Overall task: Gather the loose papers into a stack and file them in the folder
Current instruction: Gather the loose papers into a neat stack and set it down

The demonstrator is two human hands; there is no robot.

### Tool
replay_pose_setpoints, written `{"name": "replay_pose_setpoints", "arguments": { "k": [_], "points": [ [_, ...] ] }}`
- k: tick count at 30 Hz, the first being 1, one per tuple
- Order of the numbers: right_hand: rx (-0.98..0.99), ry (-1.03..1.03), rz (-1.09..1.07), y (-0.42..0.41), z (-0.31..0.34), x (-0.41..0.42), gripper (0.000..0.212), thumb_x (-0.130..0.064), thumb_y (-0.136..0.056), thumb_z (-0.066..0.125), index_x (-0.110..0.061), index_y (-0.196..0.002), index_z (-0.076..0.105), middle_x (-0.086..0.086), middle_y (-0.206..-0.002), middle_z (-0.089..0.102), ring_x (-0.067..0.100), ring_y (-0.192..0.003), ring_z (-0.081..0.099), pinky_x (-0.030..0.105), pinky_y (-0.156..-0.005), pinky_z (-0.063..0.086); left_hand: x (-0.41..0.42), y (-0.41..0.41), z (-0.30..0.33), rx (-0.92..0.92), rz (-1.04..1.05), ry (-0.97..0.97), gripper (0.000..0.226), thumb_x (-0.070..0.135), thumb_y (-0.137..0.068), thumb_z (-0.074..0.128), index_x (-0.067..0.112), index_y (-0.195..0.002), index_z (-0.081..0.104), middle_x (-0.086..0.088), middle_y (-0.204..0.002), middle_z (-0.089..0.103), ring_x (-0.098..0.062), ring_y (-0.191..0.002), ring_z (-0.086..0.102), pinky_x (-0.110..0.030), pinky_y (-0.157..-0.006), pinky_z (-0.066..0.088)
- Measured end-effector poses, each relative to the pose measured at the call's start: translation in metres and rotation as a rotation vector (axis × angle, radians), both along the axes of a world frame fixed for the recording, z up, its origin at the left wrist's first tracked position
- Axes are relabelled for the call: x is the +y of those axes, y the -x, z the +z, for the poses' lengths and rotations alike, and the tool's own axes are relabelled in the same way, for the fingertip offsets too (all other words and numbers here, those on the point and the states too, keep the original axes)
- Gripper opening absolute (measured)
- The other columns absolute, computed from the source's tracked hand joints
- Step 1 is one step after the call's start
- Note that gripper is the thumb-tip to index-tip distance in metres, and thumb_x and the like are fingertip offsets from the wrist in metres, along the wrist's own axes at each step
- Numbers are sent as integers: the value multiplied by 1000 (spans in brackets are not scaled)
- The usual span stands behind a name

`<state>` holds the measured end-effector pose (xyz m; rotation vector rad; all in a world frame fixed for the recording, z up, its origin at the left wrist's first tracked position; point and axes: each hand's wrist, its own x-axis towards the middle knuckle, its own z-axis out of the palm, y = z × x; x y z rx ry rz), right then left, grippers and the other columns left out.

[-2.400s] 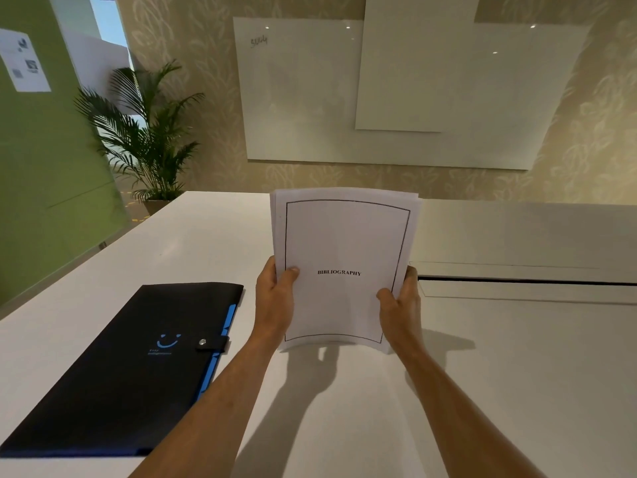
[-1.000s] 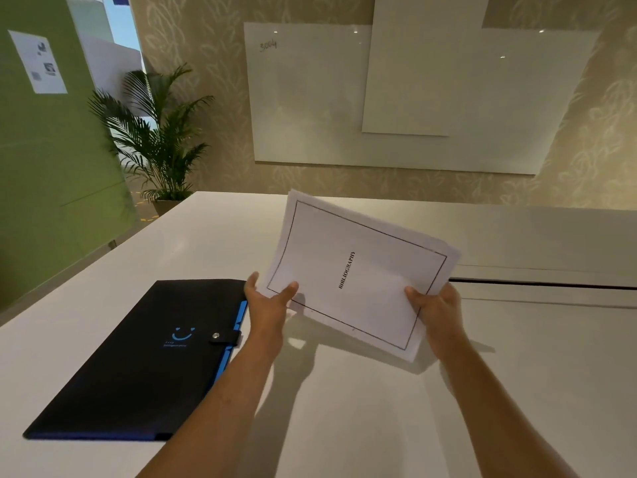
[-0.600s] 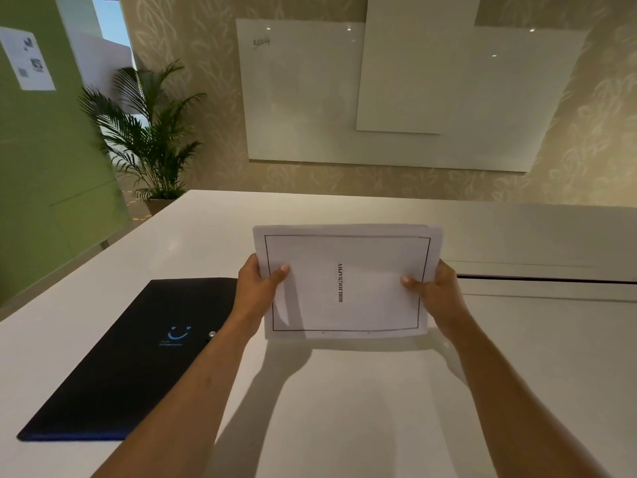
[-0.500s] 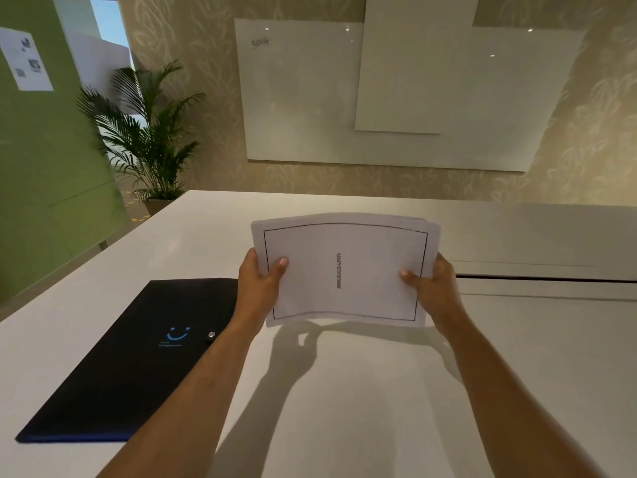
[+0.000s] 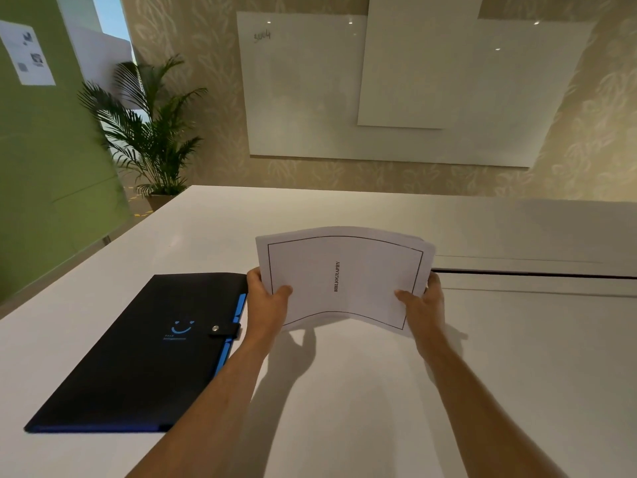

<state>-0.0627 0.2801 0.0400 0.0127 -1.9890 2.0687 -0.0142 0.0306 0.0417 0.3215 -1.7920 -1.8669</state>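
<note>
A stack of white papers hangs above the table, turned sideways, its top sheet reading BIBLIOGRAPHY inside a black border. The stack bows upward in the middle. My left hand grips its left edge and my right hand grips its right edge, thumbs on top. A black folder with a blue smiley mark, blue edge and a snap strap lies shut and flat on the table, left of my left forearm.
The white table stretches forward to a far edge, with a dark slot running across its right side. A potted palm stands beyond the left corner by a green wall. Whiteboards hang on the back wall.
The stack was upright, then both hands turned it sideways. In the last half second it has dropped a little lower and bowed more in the middle. The folder has not moved.
</note>
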Motion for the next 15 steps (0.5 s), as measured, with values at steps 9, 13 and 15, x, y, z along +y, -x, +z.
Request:
{"name": "replay_pose_setpoints", "arguments": {
  "k": [9,13,15],
  "points": [
    [84,-119,0,1,4,-1,33,-4,-83,61,-31,-101,63,-11,-97,70,11,-90,66,25,-69,49,2,1,-3,47,22,69,26,11,-92,53,24,-113,47,5,-108,59,-11,-98,59,-14,-62,49],
    [96,-103,-2,-3,-3,0,31,-9,-82,65,-34,-99,63,-13,-95,71,4,-86,66,21,-68,50,3,-2,-12,54,8,89,27,13,-93,51,28,-115,44,10,-107,57,-9,-98,57,-15,-67,47],
    [72,-93,1,-4,-9,0,30,-8,-84,65,-34,-98,63,-16,-92,70,2,-86,66,20,-67,48,4,-4,-16,46,-10,80,27,13,-94,51,31,-114,44,11,-108,56,-9,-100,56,-19,-71,48]
  ]
}}
